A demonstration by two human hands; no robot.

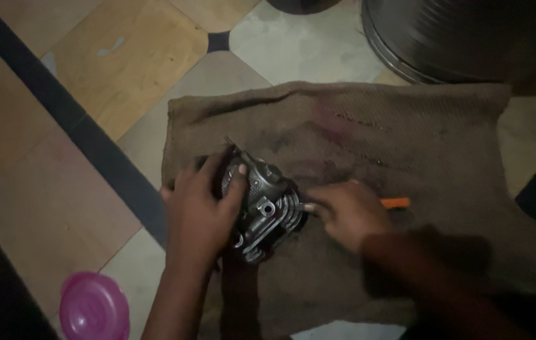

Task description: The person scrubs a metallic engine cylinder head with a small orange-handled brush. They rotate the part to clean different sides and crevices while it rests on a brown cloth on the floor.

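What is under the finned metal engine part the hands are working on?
The engine part rests on a brown burlap cloth spread over the tiled floor. The cloth hides the floor directly beneath.

Looks like a home floor doubling as a makeshift repair spot: patterned floor tiles (91, 56), a rough burlap sack (406, 145) spread out as a work mat, a big steel drum (463, 38) by its far edge, and a pink plastic lid (93, 308).

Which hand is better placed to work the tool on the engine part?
Right. The right hand holds the orange-handled tool against the finned metal engine part; the left hand grips that part on the brown cloth.
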